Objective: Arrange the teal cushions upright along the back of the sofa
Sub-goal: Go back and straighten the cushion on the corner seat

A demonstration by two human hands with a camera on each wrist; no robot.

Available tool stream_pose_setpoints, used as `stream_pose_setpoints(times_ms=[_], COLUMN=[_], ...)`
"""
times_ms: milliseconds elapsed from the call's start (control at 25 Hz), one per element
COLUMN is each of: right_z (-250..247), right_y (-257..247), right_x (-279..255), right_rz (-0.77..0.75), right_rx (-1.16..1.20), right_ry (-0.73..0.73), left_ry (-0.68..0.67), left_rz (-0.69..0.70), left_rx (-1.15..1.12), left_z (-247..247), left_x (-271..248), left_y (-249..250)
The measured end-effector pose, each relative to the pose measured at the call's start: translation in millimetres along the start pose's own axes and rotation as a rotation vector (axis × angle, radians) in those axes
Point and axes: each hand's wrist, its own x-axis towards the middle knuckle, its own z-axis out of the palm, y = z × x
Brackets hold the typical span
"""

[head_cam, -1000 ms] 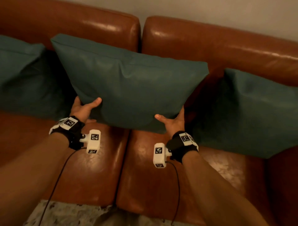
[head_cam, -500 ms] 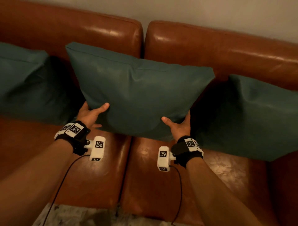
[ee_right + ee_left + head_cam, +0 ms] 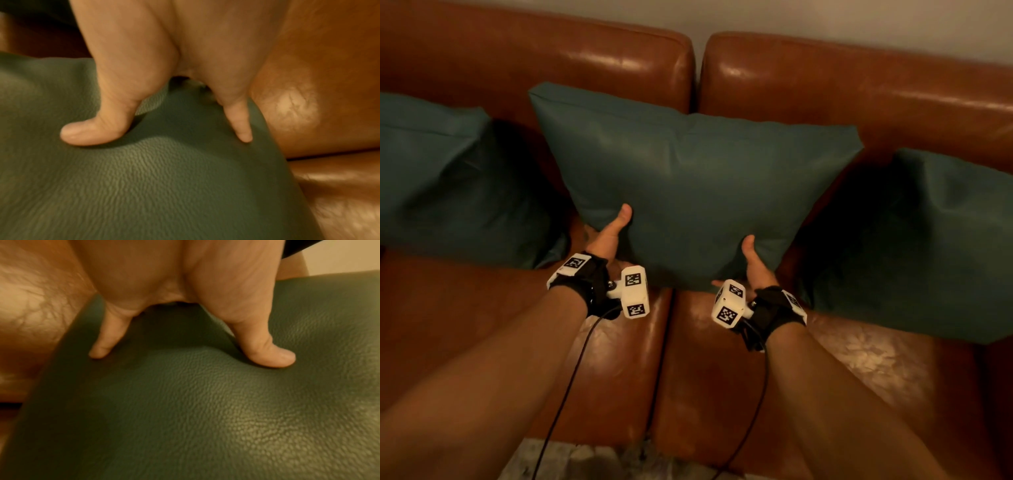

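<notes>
The middle teal cushion [image 3: 688, 185] stands against the sofa back [image 3: 825, 89]. Left hand [image 3: 607, 236] and right hand [image 3: 755, 265] each pinch a lower corner. It looks soft, light and a little slippery, so the corners suit a hold.

Three teal cushions show in the head view: a left cushion [image 3: 445, 178], a middle cushion [image 3: 688, 185] and a right cushion [image 3: 935, 246]. One brown leather sofa [image 3: 859, 102] carries them, with two back sections and two seat sections. Two hands are in view, the left hand [image 3: 607, 238] and the right hand [image 3: 755, 265], each wrist wearing one black strap with one white marker block. Two cables trail from the wrists.
</notes>
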Motion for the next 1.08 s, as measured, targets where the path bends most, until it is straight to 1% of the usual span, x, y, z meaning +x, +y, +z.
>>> stream_pose_setpoints(times_ms=[80, 160, 200, 280, 320, 400, 440, 520, 600, 680, 720, 840, 880, 960, 1000, 1040, 1080], right_z=[1, 1, 0, -5, -8, -6, -2, 11, 29, 60, 86, 180, 213, 278, 302, 330, 354], right_y=[-6, -12, -13, -12, -6, 6, 11, 31, 58, 89, 100, 112, 113, 115, 119, 126, 134], right_x=[-7, -23, -30, -47, -47, -60, -76, -106, -125, -130, -132, -151, -155, -165, -165, -164, -166], right_rz=[0.009, 0.014, 0.014, 0.009, -0.004, -0.05, -0.05, 0.036, 0.119, 0.132, 0.116, 0.03, -0.042, -0.238, -0.309, -0.349, -0.326], right_rx=[-0.028, -0.048, -0.039, -0.046, -0.066, -0.197, -0.28, -0.385, -0.488, -0.582, -0.607, -0.753, -0.797, -0.826, -0.798, -0.75, -0.691], right_ry=[-0.002, -0.041, -0.048, -0.026, 0.007, 0.068, 0.061, 0.02, -0.039, -0.109, -0.142, -0.31, -0.344, -0.384, -0.394, -0.387, -0.343], left_ry=[0.019, -0.004, -0.006, -0.049, -0.066, -0.119, -0.165, -0.226, -0.217, -0.177, -0.134, 0.009, 0.06, 0.166, 0.178, 0.182, 0.19], left_rz=[0.005, -0.008, -0.015, -0.023, -0.032, -0.054, -0.06, -0.072, -0.132, -0.184, -0.186, -0.176, -0.155, -0.086, -0.043, -0.002, 0.043], left_rx=[-0.007, -0.021, -0.013, -0.006, 0.002, 0.045, 0.085, 0.192, 0.313, 0.411, 0.42, 0.33, 0.289, 0.246, 0.246, 0.231, 0.219], left_z=[-10, -17, -18, -16, -16, -24, -31, -58, -101, -159, -195, -289, -315, -359, -372, -386, -398], left_x=[27, 43, 42, 22, 17, -4, -12, -18, -13, -4, 1, 14, 18, 30, 37, 44, 52], left_y=[-6, -11, -11, -4, -1, 6, 10, 13, 8, 5, 11, 45, 60, 93, 106, 122, 136])
